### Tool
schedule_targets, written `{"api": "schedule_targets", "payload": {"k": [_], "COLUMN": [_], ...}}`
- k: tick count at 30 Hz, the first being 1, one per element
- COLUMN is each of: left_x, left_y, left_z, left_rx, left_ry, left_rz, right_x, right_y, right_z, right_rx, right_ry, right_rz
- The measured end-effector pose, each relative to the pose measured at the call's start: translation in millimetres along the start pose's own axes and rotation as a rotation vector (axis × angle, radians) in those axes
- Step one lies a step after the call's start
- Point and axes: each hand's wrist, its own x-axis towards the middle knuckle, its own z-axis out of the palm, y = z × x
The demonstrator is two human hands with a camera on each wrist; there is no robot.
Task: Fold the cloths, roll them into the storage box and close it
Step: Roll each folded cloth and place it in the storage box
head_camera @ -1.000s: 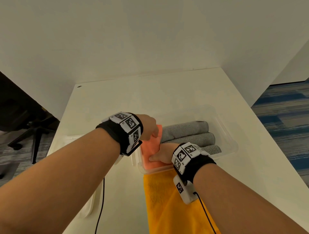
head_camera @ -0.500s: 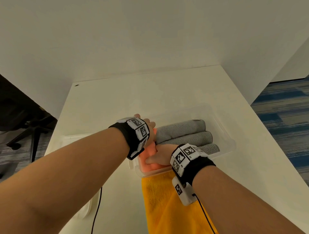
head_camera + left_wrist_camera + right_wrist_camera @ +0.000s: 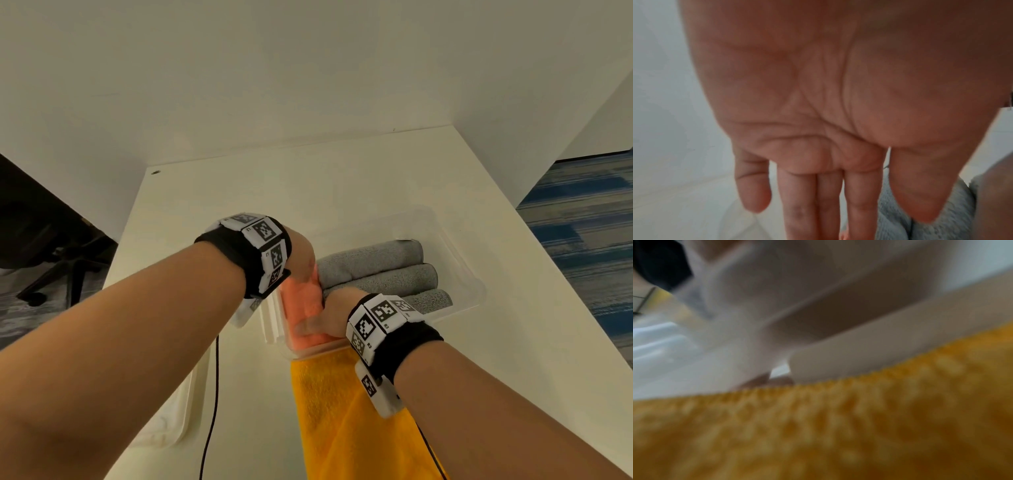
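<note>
A clear storage box on the white table holds three grey rolled cloths side by side. An orange cloth fills the box's left end. My left hand reaches down at the far end of the orange cloth. In the left wrist view this hand has straight fingers pointing down beside a grey roll. My right hand presses on the near part of the orange cloth, thumb laid flat; its fingers are hidden. A yellow cloth lies on the table in front of the box, under my right wrist, and fills the blurred right wrist view.
The box's pale lid lies on the table at the left, under my left forearm. A black cable runs beside it. White walls close the table's far and right sides. A dark office chair stands on the floor at left.
Both hands have stayed on the orange cloth, and it now sits lower in the box's left end. My left wrist has shifted slightly right.
</note>
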Motion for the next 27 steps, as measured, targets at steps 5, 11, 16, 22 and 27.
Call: {"api": "schedule_targets", "payload": {"k": [5,11,16,22,27], "left_x": [2.0,-3.8,-10.0,-20.4,-12.7], "left_y": [6.9,17.7,18.4,18.8,31.5], "left_z": [5.4,10.9,7.1,-4.8,2.2], "left_rx": [-0.089,-0.124,-0.209,-0.226,-0.219], "left_ry": [0.012,-0.042,-0.059,-0.087,-0.124], "left_rz": [0.085,0.038,0.008,0.111,0.057], "right_x": [3.8,0.9,-4.6,-8.5,-7.8], "right_y": [2.0,1.9,0.4,-0.5,-1.8], "right_z": [-1.4,1.2,-1.9,-4.4,-4.4], "right_rx": [-0.023,-0.093,-0.087,-0.066,-0.075], "right_ry": [-0.061,-0.145,-0.152,-0.160,-0.148], "right_rz": [-0.075,-0.087,-0.085,-0.075,-0.039]}}
